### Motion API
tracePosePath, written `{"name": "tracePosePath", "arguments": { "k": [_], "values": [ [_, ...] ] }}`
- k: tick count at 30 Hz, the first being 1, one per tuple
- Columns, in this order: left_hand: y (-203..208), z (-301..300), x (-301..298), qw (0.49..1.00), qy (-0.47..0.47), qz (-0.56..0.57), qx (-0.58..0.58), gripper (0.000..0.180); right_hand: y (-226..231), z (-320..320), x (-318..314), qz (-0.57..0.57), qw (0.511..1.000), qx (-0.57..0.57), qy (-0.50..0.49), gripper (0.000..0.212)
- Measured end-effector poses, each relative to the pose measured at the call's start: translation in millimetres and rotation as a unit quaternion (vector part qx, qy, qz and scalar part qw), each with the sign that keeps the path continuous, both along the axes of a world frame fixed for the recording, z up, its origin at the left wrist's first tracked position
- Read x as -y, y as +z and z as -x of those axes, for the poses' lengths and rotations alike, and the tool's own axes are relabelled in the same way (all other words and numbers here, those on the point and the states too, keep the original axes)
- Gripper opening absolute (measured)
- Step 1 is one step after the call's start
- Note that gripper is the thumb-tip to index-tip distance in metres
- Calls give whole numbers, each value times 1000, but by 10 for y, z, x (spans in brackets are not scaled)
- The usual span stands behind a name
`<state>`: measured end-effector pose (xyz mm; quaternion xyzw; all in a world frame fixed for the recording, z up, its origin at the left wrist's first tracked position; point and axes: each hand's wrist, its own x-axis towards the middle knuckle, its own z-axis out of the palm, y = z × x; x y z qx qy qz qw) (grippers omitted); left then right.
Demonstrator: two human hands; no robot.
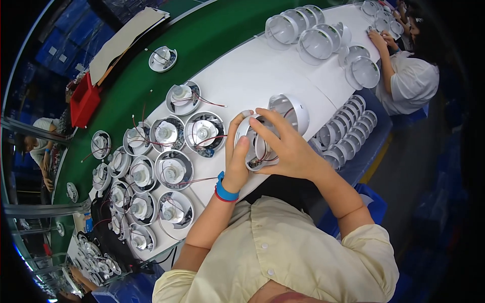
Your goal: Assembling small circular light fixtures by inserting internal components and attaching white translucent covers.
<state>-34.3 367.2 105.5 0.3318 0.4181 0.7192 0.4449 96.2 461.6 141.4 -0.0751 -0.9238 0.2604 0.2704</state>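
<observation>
Both my hands hold a round white housing (261, 149) over the near edge of the white table. My left hand (237, 159) wraps its left side, with the thumb along the rim and a covering on one fingertip. My right hand (290, 151) grips the right side, its fingers spread over the top. Inside the housing, thin wires and a small board partly show between my fingers. Just beyond my right hand, a white cup-shaped shell (302, 112) lies tilted, with a red wire at its opening. Left of my hands sits a similar open housing (204, 132) with a clear round part, dark board and wires.
Several wired housings (172, 170) crowd the table's left side. Clear cups (365, 72) stand at the far right, above rows of nested white rings (348, 129). A green conveyor belt (217, 30) runs behind, beside a red bin (85, 103). A co-worker (411, 83) works at right.
</observation>
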Motion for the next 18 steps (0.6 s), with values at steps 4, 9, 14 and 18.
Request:
{"name": "tracePosePath", "arguments": {
  "k": [4, 9, 14, 18],
  "values": [
    [-15, -7, 13, 1000, 7, 21, 11, 67, -61, 13, 35, 6, 1000, -7, -12, 99],
    [-36, 41, 11, 998, -17, 55, 17, 55, 6, 0, -25, -2, 999, 25, -25, 97],
    [7, 72, 38, 986, 2, 128, 105, 45, 112, 25, 70, -145, 981, 9, -131, 88],
    [24, 96, 31, 980, -13, 106, 166, 42, -520, -124, 467, -174, 956, -141, -191, 66]
  ]
}}
